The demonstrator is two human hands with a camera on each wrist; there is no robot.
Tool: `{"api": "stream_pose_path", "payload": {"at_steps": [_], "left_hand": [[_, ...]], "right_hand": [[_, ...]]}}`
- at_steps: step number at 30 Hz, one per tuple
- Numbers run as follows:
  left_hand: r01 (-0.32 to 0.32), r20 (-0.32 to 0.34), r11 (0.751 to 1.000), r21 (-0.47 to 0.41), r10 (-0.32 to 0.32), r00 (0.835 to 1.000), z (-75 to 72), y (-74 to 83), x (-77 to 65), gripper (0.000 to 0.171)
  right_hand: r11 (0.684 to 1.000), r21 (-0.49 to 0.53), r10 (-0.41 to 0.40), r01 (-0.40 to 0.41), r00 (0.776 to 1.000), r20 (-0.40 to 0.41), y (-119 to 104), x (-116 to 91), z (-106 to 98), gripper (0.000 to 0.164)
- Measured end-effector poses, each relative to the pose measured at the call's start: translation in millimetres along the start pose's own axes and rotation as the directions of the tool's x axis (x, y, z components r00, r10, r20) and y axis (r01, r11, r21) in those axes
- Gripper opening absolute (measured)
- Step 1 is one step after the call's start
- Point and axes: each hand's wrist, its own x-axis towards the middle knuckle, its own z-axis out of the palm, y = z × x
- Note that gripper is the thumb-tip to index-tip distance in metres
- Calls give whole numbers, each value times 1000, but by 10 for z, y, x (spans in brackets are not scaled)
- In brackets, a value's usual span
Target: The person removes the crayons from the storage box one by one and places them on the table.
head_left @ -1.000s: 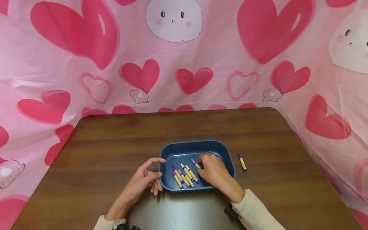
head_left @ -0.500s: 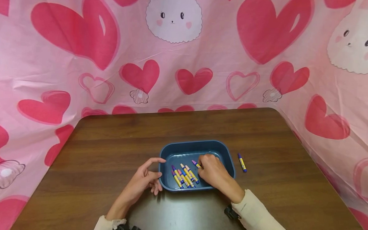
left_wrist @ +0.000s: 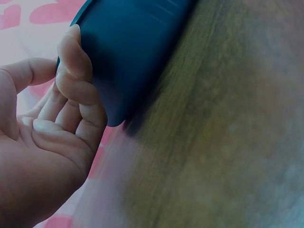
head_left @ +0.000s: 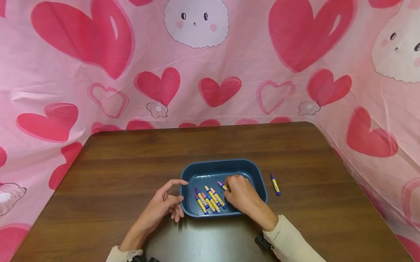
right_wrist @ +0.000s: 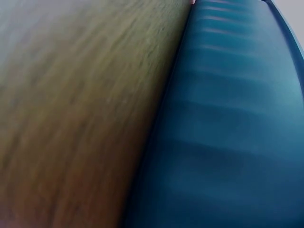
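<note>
A blue tray stands on the brown table and holds several crayons with yellow and dark blue wrappers, lying side by side in its left half. My left hand is at the tray's left end, index fingertip over the rim and thumb against it. In the left wrist view, the fingers of the left hand meet the tray's edge. Inside the tray, my right hand bends its fingers down over a purple-tipped crayon, most of which is hidden beneath it.
One more crayon, with a dark blue tip, lies on the table to the right of the tray. Ribbed outer wall of the tray fills much of the right wrist view. Pink heart-patterned cloth hangs behind the table and at both sides.
</note>
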Motion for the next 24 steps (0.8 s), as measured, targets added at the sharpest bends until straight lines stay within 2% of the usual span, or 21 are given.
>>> {"api": "stream_pose_path", "payload": {"at_steps": [9,13,17,24], "left_hand": [[-5,5,1000,0,5,1000,-3,8,-4,49],[-15,6,1000,-5,15,1000,-4,4,-7,49],[-18,4,1000,-7,18,1000,-11,1,-16,50],[-21,15,1000,-18,22,1000,5,-8,-4,48]], "right_hand": [[1000,-29,-9,8,999,-38,-10,-11,-32,29],[1000,-27,-7,5,997,-73,-41,-24,-83,20],[999,24,28,-27,997,-78,-102,-42,-171,6],[998,46,45,-40,992,-118,-155,-112,-334,8]]}}
